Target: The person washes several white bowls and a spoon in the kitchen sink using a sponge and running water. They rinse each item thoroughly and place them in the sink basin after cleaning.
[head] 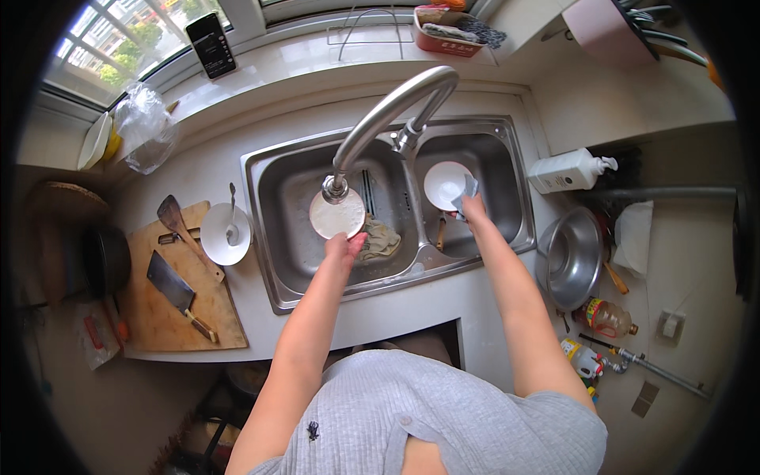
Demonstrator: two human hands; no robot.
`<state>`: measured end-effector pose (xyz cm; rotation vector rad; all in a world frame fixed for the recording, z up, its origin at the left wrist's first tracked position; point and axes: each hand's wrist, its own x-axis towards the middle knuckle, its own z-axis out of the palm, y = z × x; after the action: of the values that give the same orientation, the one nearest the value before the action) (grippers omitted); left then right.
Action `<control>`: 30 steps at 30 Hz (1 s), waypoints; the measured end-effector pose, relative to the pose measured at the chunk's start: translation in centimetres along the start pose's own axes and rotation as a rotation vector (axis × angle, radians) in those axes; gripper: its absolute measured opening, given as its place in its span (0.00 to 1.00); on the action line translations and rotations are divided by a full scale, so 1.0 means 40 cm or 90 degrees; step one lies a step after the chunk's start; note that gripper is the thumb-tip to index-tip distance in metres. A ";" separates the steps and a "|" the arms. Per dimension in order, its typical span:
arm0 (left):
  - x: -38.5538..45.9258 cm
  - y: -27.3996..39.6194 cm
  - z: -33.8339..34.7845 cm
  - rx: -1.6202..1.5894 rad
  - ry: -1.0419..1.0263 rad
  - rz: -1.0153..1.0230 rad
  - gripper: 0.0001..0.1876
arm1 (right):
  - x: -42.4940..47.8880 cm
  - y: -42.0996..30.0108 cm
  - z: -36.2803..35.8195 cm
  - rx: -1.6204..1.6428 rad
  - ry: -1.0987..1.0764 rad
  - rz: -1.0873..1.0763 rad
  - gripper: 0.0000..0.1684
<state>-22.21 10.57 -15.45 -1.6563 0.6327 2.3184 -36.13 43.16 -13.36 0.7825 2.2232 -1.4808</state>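
Note:
My left hand (345, 245) grips the near rim of a white bowl (336, 218) under the faucet head, over the left basin of a steel double sink (283, 261). Whitish liquid or foam seems to fill that bowl. Over the right basin, my right hand (471, 212) holds a second white bowl (443, 183) by its right edge. A grey-blue cloth (467, 190) is pinched between those fingers and the rim. Below the left bowl lie a crumpled pale cloth (380, 238) and dark chopsticks (368, 189). A wooden handle (441, 233) shows in the right basin.
The curved faucet (386, 110) arches over the left basin. Left of the sink, a white bowl with a spoon (221, 244) stands beside a cutting board (219, 314) bearing a cleaver (171, 281) and a wooden spatula (184, 228). At right are a pump bottle (564, 170) and a metal basin (573, 258).

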 end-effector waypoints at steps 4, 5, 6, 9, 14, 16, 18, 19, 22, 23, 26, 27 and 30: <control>-0.016 0.011 0.017 0.088 0.011 -0.057 0.16 | 0.084 0.144 0.055 0.151 -0.030 0.202 0.21; -0.022 0.017 0.015 0.095 0.008 -0.057 0.15 | 0.089 0.161 0.066 0.171 -0.034 0.221 0.21; -0.029 0.020 0.009 0.099 0.002 -0.057 0.15 | 0.082 0.159 0.074 0.187 -0.038 0.237 0.21; -0.054 0.039 -0.017 0.119 -0.013 -0.061 0.15 | 0.064 0.125 0.056 -0.145 0.061 0.165 0.21; -0.146 0.065 -0.060 0.121 -0.023 -0.072 0.18 | -0.116 -0.096 0.099 -0.378 0.143 -0.214 0.26; -0.162 0.065 -0.076 0.089 -0.030 -0.089 0.21 | -0.126 -0.106 0.144 -0.312 0.021 -0.259 0.31; -0.180 0.057 -0.098 0.072 -0.013 -0.045 0.20 | -0.182 -0.152 0.246 -0.298 -0.078 -0.322 0.37; -0.191 0.055 -0.101 0.068 -0.008 -0.025 0.21 | -0.187 -0.160 0.293 -0.348 -0.127 -0.342 0.42; -0.170 0.039 -0.150 0.037 -0.005 -0.029 0.22 | -0.214 -0.193 0.446 -0.428 -0.215 -0.235 0.52; -0.155 0.032 -0.160 0.028 -0.013 -0.038 0.22 | -0.200 -0.184 0.477 -0.499 -0.209 -0.232 0.47; -0.151 0.021 -0.186 0.000 -0.007 -0.035 0.19 | -0.203 -0.203 0.539 -0.664 -0.258 -0.330 0.27; -0.152 0.019 -0.188 -0.013 -0.018 -0.028 0.18 | -0.197 -0.197 0.555 -0.654 -0.213 -0.334 0.23; -0.154 0.021 -0.195 -0.040 -0.053 -0.010 0.18 | -0.192 -0.175 0.573 -0.583 -0.144 -0.376 0.16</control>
<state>-13.89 6.61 -11.59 -1.5754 0.5329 2.4052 -34.69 18.05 -12.82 -0.3311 2.6517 -0.5077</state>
